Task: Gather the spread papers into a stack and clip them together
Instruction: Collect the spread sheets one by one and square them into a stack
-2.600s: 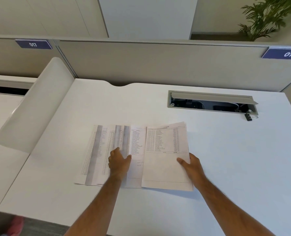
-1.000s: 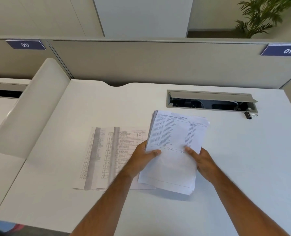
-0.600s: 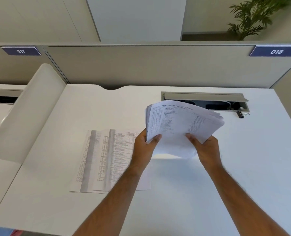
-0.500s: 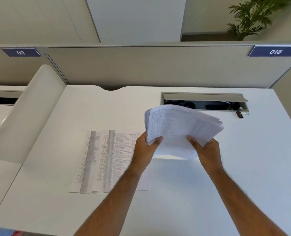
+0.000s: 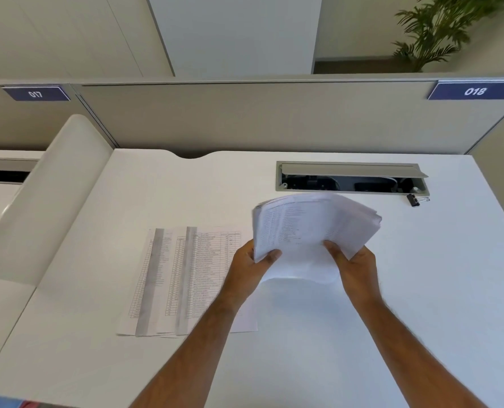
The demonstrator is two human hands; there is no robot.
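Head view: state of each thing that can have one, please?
Held papers: lifted off the desk, bent, edges uneven.
Flat papers: spread on the desk, overlapping.
Binder clip: unused, beside the cable tray.
Cable tray: lid open.
Left hand: grips the held papers.
Right hand: grips them too.

Two hands – left hand (image 5: 252, 265), right hand (image 5: 355, 265) – one held sheaf (image 5: 312, 225), one flat spread of papers (image 5: 183, 278), one binder clip (image 5: 415, 199), two desk-number signs.
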